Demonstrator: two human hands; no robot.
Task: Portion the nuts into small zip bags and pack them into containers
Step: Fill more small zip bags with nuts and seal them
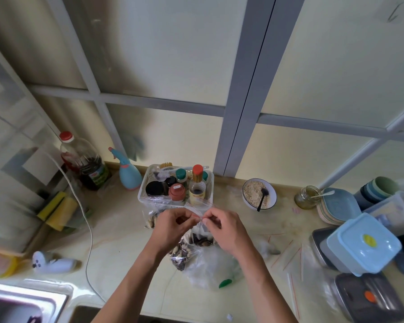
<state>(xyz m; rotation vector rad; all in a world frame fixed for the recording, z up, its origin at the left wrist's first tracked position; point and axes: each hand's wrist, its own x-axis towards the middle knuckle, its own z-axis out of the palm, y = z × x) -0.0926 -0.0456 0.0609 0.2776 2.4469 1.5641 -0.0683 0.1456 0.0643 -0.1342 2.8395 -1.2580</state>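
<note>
Both hands, left (173, 226) and right (222, 226), pinch the red-striped zip edge of a small clear plastic bag (202, 229) above the open sack of mixed nuts (191, 248) on the counter. We judge the film light, limp and slippery; we grip the stiffer seal strip.

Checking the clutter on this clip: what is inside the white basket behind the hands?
The white basket holds bottles and jars: an orange-capped bottle, a green-capped one, a brown-lidded jar, a black lid, plus a brush. Their lower parts are hidden.
</note>
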